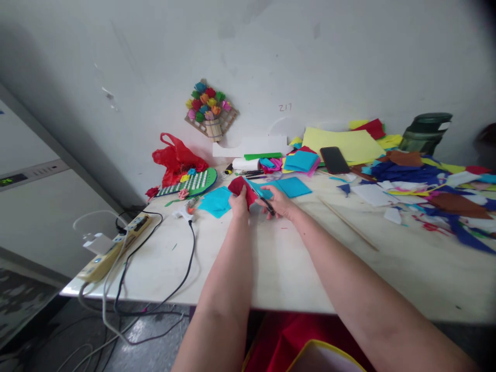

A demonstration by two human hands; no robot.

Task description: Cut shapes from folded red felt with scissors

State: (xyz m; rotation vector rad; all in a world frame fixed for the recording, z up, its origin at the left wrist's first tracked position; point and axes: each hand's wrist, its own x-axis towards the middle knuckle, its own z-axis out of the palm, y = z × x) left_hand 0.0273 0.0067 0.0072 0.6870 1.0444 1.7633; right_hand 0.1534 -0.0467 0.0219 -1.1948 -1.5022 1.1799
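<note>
My left hand (239, 202) pinches a piece of red paper (237, 185) above the middle of the table. Closed around the dark handles of a pair of scissors (267, 205) is my right hand (279, 202). The scissor blades point up and left and lie against the red paper's right edge; whether they are cutting through it I cannot tell. Blue paper sheets (296, 187) lie just behind my right hand. To the left of my left hand, more blue paper (215, 202) rests on the tabletop.
A glue gun (183, 213) and a power strip (116, 248) with trailing cables are at the left. Behind stand a red plastic bag (176, 157) and a phone (334, 160). A wooden stick (349, 223) and heaped paper scraps (411, 173) occupy the right.
</note>
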